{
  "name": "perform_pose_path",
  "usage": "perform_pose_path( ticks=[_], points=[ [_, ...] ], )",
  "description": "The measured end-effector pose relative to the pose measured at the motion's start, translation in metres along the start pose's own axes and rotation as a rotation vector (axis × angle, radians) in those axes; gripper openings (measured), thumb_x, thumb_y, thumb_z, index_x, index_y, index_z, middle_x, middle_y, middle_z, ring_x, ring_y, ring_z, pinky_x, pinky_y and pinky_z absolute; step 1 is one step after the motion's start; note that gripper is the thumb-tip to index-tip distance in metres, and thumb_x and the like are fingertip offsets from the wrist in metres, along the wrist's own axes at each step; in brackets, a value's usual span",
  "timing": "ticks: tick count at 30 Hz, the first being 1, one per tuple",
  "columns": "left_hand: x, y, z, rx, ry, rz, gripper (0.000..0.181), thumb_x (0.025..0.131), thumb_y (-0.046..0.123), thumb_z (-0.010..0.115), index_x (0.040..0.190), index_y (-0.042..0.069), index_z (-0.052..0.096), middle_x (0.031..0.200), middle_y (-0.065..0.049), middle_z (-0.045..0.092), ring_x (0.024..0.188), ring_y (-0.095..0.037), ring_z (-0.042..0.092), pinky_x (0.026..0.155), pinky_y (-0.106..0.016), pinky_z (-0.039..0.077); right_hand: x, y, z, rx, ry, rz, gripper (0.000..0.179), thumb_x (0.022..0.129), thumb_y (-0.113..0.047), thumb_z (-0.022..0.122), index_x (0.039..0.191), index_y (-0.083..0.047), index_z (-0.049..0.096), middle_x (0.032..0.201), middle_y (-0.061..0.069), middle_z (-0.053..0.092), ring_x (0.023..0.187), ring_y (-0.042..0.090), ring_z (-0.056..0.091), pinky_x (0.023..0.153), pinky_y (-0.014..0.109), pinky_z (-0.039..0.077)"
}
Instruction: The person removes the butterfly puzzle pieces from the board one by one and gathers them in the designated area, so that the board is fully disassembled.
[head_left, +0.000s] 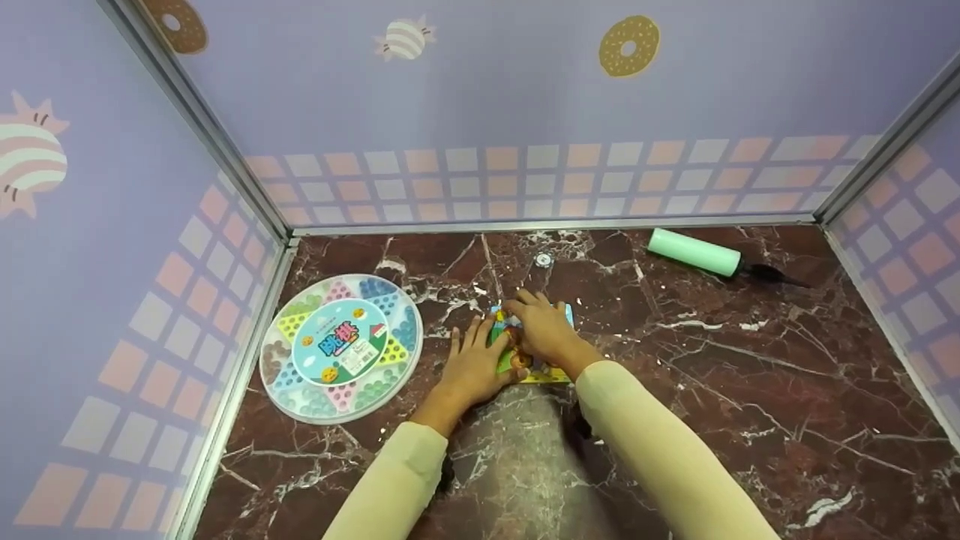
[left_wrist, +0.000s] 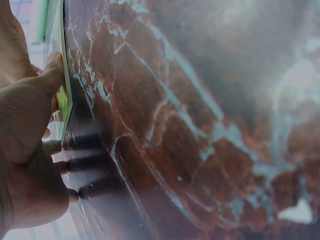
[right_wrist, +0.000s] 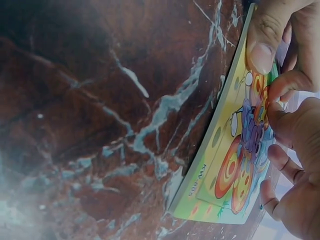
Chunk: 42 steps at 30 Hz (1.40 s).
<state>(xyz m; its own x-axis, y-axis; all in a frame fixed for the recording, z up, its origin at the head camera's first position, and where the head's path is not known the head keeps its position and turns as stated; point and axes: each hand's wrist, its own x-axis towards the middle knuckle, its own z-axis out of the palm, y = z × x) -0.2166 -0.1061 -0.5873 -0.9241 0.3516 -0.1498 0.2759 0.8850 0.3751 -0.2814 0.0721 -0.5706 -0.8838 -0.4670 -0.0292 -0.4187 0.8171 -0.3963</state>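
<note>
A thin, colourful picture board [right_wrist: 235, 150] with an inset outline and "KW-405" printed near a corner lies on the marbled floor. In the head view my left hand [head_left: 476, 362] spreads over its left side. The left thumb [right_wrist: 261, 56] rests on the board's face, while the other left fingertips [left_wrist: 61, 167] reach down beside its edge. My right hand [head_left: 546, 328] reaches across the upper part of the board, with bent fingers [right_wrist: 282, 162] touching its face. Both hands cover much of the picture, and what lies under the right palm is hidden.
A round Chinese checkers set [head_left: 341, 349] with coloured marbles lies to the left. A pale green hand pump [head_left: 694, 252] with a black end lies at the back right. Beyond the hands is a small round silvery item [head_left: 543, 260]. Lilac panels [head_left: 510, 90] stand on three sides.
</note>
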Motion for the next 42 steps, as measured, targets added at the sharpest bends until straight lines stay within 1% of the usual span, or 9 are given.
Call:
perform_pose_path(
  ticks=[4, 11, 14, 18, 25, 28, 31, 38, 42],
  points=[
    [-0.002, 0.002, -0.001, 0.013, -0.012, -0.008, 0.078, 0.104, 0.066, 0.063, 0.165, 0.020, 0.050, 0.184, -0.017, 0.023, 0.173, -0.043, 0.015, 0.136, -0.072, 0.011, 0.002, 0.001, 0.003, 0.000, -0.020, 0.016, 0.051, 0.105, -0.015, 0.074, 0.155, -0.012, 0.061, 0.165, 0.016, 0.052, 0.153, 0.053, 0.048, 0.114, 0.086, 0.038],
    [0.000, -0.004, 0.006, 0.002, 0.022, 0.007, 0.077, 0.104, 0.073, 0.058, 0.160, 0.020, 0.052, 0.183, -0.017, 0.025, 0.172, -0.044, 0.016, 0.135, -0.074, 0.013, 0.004, -0.001, 0.003, -0.024, -0.054, 0.035, 0.061, 0.105, -0.019, 0.076, 0.162, -0.013, 0.056, 0.172, 0.015, 0.046, 0.157, 0.052, 0.045, 0.118, 0.084, 0.036],
    [-0.001, -0.001, 0.002, 0.003, 0.001, -0.001, 0.074, 0.104, 0.065, 0.063, 0.161, 0.019, 0.052, 0.184, -0.017, 0.024, 0.173, -0.044, 0.015, 0.136, -0.073, 0.011, 0.005, -0.001, 0.002, -0.036, -0.062, 0.034, 0.065, 0.104, -0.018, 0.076, 0.164, -0.013, 0.053, 0.174, 0.015, 0.043, 0.159, 0.052, 0.043, 0.119, 0.084, 0.035],
    [0.003, -0.005, 0.009, -0.018, 0.030, 0.010, 0.075, 0.103, 0.069, 0.061, 0.158, 0.019, 0.054, 0.182, -0.018, 0.026, 0.172, -0.045, 0.017, 0.134, -0.075, 0.013, 0.007, 0.001, 0.001, -0.032, -0.058, 0.023, 0.066, 0.102, -0.015, 0.077, 0.164, -0.012, 0.054, 0.174, 0.015, 0.044, 0.157, 0.055, 0.044, 0.118, 0.084, 0.037],
    [0.007, -0.011, 0.016, -0.086, 0.017, 0.012, 0.073, 0.103, 0.073, 0.060, 0.156, 0.023, 0.054, 0.185, -0.015, 0.018, 0.174, -0.043, 0.010, 0.135, -0.075, 0.008, 0.007, 0.002, 0.002, -0.025, -0.025, -0.060, 0.049, 0.106, -0.016, 0.074, 0.153, -0.009, 0.064, 0.147, 0.014, 0.056, 0.126, 0.048, 0.063, 0.102, 0.073, 0.056],
    [0.010, -0.016, 0.019, -0.090, 0.021, 0.017, 0.076, 0.103, 0.073, 0.061, 0.158, 0.022, 0.054, 0.186, -0.015, 0.017, 0.174, -0.043, 0.009, 0.135, -0.075, 0.006, 0.007, 0.001, 0.003, -0.018, -0.004, -0.073, 0.048, 0.103, -0.012, 0.075, 0.150, -0.008, 0.067, 0.147, 0.014, 0.056, 0.122, 0.046, 0.062, 0.098, 0.069, 0.059],
    [0.008, -0.015, 0.015, -0.086, 0.012, 0.016, 0.075, 0.103, 0.071, 0.062, 0.158, 0.020, 0.055, 0.186, -0.016, 0.017, 0.174, -0.043, 0.008, 0.136, -0.074, 0.004, 0.007, 0.001, 0.003, 0.009, 0.015, -0.077, 0.047, 0.102, -0.008, 0.075, 0.148, -0.008, 0.067, 0.148, 0.016, 0.056, 0.123, 0.045, 0.061, 0.100, 0.066, 0.058],
    [0.009, -0.017, 0.019, -0.065, 0.024, 0.026, 0.077, 0.103, 0.073, 0.059, 0.158, 0.020, 0.054, 0.185, -0.016, 0.019, 0.173, -0.043, 0.011, 0.135, -0.076, 0.006, 0.006, 0.002, 0.006, 0.054, 0.058, -0.117, 0.041, 0.102, -0.006, 0.075, 0.142, -0.003, 0.069, 0.137, 0.019, 0.057, 0.120, 0.043, 0.060, 0.106, 0.060, 0.054],
    [0.003, -0.007, 0.011, -0.044, 0.017, 0.019, 0.080, 0.105, 0.071, 0.058, 0.162, 0.016, 0.051, 0.183, -0.018, 0.022, 0.172, -0.045, 0.014, 0.135, -0.076, 0.010, 0.003, 0.002, 0.006, 0.075, 0.061, -0.122, 0.040, 0.102, -0.003, 0.072, 0.142, -0.001, 0.068, 0.138, 0.020, 0.055, 0.120, 0.042, 0.059, 0.104, 0.059, 0.056]
  ],
)
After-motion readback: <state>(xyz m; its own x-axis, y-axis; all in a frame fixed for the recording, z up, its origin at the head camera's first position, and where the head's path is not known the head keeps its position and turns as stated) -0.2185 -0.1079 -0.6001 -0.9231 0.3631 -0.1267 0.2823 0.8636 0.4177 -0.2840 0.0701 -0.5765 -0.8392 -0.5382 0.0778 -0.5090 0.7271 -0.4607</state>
